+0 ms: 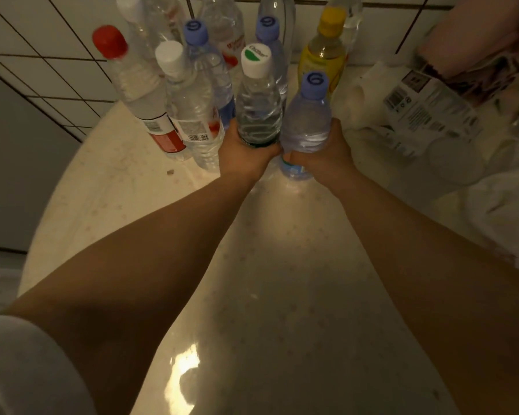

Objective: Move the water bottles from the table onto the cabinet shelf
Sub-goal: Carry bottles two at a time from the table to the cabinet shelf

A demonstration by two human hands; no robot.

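Hands are gripping two upright bottles at the cluster's front on the worktop (252, 295): left hand (246, 155) wrapping the green-capped bottle (258, 112), right hand (324, 157) the blue-capped bottle (307, 121). Lifting both straight up should be avoiding toppling the neighbouring bottles (189, 109); no cabinet shelf is showing.

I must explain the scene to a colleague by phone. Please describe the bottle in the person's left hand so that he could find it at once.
On the pale table, a cluster of bottles stands against the tiled wall. At its near edge both hands each grip one bottle, side by side. The left hand holds the clear bottle with a white cap bearing a green patch; its neighbour in the right hand has a lilac cap.
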